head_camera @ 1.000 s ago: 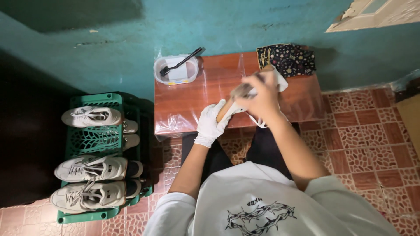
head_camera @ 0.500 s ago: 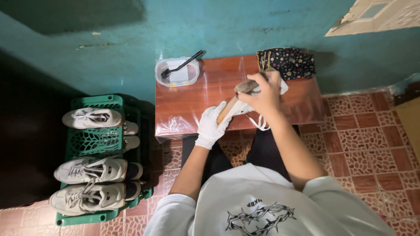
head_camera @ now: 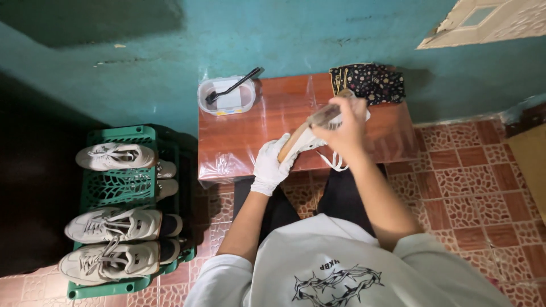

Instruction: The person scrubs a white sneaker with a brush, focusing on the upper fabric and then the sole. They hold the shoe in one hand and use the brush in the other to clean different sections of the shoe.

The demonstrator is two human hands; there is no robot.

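The left hand point(head_camera: 269, 166), in a white glove, closes around the heel end of a white lace-up sneaker with a tan sole point(head_camera: 301, 142), which is held sole up over the front edge of a low reddish-brown wooden table wrapped in clear plastic film point(head_camera: 244, 136). The bare right hand point(head_camera: 344, 126) grips the other end of the shoe from above, with its fingers curled around something blurred against the sole; what that is cannot be made out. A white lace point(head_camera: 331, 163) hangs loose from the sneaker below the right hand. At the back left corner of the table stands a clear plastic tub with white contents point(head_camera: 227, 95), and a black-handled brush point(head_camera: 234, 86) lies across its rim. At the back right of the table, against the teal wall point(head_camera: 284, 34), sits a dark pouch with a small floral print point(head_camera: 369, 82). To the left of the table, well apart from the hands, a green plastic crate point(head_camera: 126, 187) rests on the patterned red floor tiles point(head_camera: 466, 187) and carries several pale grey-white sneakers point(head_camera: 116, 224) lying side by side.
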